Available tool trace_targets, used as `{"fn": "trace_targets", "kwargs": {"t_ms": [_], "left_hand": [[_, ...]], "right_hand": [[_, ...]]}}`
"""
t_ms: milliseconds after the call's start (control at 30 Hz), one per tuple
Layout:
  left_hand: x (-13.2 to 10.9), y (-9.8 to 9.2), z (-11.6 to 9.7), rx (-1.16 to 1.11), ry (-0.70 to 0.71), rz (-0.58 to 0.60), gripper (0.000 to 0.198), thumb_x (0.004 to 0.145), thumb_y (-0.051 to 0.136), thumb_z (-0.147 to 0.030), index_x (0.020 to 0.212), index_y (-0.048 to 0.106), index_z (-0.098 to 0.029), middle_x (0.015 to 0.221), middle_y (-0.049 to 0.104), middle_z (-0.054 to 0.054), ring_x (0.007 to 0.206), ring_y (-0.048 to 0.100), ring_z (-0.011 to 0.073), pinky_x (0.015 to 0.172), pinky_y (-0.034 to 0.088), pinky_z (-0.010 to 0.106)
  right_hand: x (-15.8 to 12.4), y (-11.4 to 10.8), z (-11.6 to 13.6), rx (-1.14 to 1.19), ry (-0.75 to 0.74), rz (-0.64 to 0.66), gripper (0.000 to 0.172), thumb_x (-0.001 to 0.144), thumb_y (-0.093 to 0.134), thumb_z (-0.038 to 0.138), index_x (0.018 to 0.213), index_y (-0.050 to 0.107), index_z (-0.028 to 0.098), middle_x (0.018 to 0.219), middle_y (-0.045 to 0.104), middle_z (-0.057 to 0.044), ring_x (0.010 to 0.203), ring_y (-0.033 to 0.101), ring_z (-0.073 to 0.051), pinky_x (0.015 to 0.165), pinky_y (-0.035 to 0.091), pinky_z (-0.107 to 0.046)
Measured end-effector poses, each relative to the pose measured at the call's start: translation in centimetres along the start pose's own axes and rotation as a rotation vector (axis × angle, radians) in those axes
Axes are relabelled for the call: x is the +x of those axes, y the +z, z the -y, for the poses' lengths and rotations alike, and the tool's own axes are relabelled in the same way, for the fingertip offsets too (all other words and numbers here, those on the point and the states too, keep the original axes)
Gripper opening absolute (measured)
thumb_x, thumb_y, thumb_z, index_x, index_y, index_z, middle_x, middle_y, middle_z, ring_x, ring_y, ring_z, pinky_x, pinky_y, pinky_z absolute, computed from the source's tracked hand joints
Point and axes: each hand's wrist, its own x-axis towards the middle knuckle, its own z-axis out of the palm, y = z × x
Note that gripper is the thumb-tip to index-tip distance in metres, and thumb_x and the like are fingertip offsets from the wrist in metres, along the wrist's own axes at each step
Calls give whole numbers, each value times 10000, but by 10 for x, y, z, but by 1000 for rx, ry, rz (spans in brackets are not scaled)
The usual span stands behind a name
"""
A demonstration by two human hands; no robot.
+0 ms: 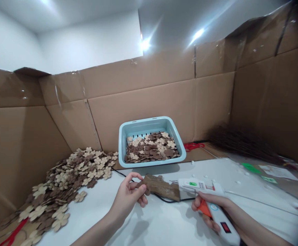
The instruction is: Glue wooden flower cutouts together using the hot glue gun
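Observation:
My right hand (210, 212) is wrapped round the handle of a white hot glue gun (197, 185), with fingers at its orange trigger. The gun's metal nozzle points left, over a brown, tape-covered piece (164, 188). At the left end of that piece, my left hand (129, 194) pinches a small brown flower-like cutout (141, 185) between thumb and fingers. Its outline is partly hidden by the fingers and blends into the brown piece behind. Beyond both hands, a light blue basket (121, 150) holds many brown and cream flower cutouts (151, 148).
A heap of flower cutouts (72, 174) spreads over the left side of the white board (92, 218). Red scissors (193, 146) lie right of the basket, and red handles (14, 234) show at lower left. Dark thin stems (241, 143) lie at right. Cardboard walls (143, 99) surround the table.

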Motion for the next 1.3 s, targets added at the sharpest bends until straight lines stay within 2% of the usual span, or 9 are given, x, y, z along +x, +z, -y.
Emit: {"fn": "trace_targets", "kwargs": {"t_ms": [200,400,667,900,1133,1300], "left_hand": [[-1,0,8,43,-34,33,415,720,711,-446,841,403,-195,639,638,-14,449,551,88,423,397,183],[-2,0,17,61,-100,41,451,678,733,-473,799,399,-195,623,639,-12,427,534,84,397,375,177],[-6,6,13,40,-149,24,483,638,762,-464,734,371,-198,613,661,8,386,465,55,362,346,161],[-7,5,15,-12,-158,12,493,593,808,-398,679,368,-194,623,673,22,382,464,50,353,348,157],[-6,5,17,7,-176,-20,454,522,844,-398,631,474,-161,469,589,-15,355,463,62,350,352,166],[-8,7,23,-15,-214,25,390,556,836,-372,681,561,-126,497,613,8,427,552,94,426,425,189]], "right_hand": [[-7,0,1,-74,-7,-20,301,849,529,347,665,653,142,585,666,-26,346,496,-52,354,364,-146],[-10,3,4,-124,2,-31,282,819,552,374,664,628,150,567,648,-19,341,486,-67,364,359,-177],[-8,1,3,-116,17,-16,301,845,522,354,675,643,137,661,674,-38,375,497,-61,376,357,-160],[-7,-1,1,-81,37,-6,325,867,510,346,670,655,132,723,696,-54,376,486,-47,377,345,-148],[-7,-1,1,-85,23,-9,332,878,493,327,663,654,132,700,694,-51,360,474,-46,353,317,-155],[-9,-1,1,-65,37,3,330,878,501,332,671,665,133,606,659,-33,372,484,-52,369,328,-147]]}}
